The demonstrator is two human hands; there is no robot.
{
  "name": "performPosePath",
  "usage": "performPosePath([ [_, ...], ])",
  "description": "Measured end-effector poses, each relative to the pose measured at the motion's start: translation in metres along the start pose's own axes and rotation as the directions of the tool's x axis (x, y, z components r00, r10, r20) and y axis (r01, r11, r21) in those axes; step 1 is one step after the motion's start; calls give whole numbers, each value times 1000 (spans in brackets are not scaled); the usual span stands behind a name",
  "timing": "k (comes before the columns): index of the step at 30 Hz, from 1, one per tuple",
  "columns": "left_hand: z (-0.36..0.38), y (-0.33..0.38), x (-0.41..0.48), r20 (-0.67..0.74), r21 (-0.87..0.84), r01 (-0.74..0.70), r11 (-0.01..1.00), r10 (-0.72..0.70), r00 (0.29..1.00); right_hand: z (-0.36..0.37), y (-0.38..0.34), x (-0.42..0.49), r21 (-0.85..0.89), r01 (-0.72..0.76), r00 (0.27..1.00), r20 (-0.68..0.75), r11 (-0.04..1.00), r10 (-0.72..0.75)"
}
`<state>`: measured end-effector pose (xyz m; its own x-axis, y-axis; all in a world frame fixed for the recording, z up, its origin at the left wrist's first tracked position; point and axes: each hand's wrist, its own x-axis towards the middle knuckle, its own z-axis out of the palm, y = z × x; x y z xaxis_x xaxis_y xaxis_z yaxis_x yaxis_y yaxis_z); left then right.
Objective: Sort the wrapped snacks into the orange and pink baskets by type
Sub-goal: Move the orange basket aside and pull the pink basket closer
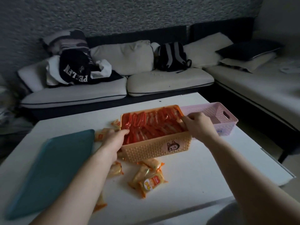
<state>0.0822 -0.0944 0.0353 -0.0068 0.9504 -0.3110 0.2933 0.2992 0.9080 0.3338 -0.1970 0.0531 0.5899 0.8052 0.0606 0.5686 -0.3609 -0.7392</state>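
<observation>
Orange basket [155, 147] sits mid-table, packed with red-wrapped sticks [151, 125] lying side by side; that type appears essentially sorted. Pink basket [217, 114] stands just behind and to the right, touching or nearly touching the orange one; what shows of its interior looks empty, though the near part is hidden behind the right hand. Yellow-orange packets [150, 179] lie loose on the white table [203, 172], clustered in front of the orange basket, with more along its left side and under the left forearm; none are in a basket yet.

Left hand [113, 140] grips the basket's left rim, fingers curled together over the edge; right hand [198, 123] holds the right rim, fingers bent and close together over it; both hands are on the basket, not on a snack. A teal tray [53, 166] lies at left.

Judgement: roughly half done; the yellow packets remain for the pink basket.
</observation>
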Motion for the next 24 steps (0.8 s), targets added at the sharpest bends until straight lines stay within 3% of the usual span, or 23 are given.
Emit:
performPosePath([
  [2, -12, 5, 6, -61, -56, 17, 998, -21, 998, 6, -5, 15, 265, -12, 999, 52, 964, -2],
  [4, -16, 14, 11, -97, -155, 36, 987, -52, 994, 7, 0, 33, 304, 19, 1000, 16, 952, -25],
  [6, -16, 24, 22, -89, -252, 41, 967, -66, 994, 12, 13, 55, 10, 58, 998, 13, 998, -58],
  [8, -9, 36, 31, -73, -302, 41, 952, -66, 995, 21, 29, 69, -285, -4, 988, 146, 958, 47],
  [11, 13, 56, 52, -63, -368, 41, 929, -69, 996, 33, 47, 81, -482, -39, 953, 246, 876, 178],
  [13, 37, 69, 66, -52, -380, 26, 925, -49, 997, 35, 54, 86, -585, -30, 965, 194, 810, 176],
  [15, 68, 80, 78, -24, -380, 16, 925, -27, 999, 38, 60, 88, -621, 36, 961, 238, 783, 144],
  [20, 164, 107, 105, 142, -348, 38, 937, 12, 990, 48, 77, 95, -424, 206, 874, 485, 882, 29],
  [24, 230, 114, 122, 287, -281, 80, 956, 4, 958, 36, 90, 107, -167, -35, 775, 618, 985, 132],
])
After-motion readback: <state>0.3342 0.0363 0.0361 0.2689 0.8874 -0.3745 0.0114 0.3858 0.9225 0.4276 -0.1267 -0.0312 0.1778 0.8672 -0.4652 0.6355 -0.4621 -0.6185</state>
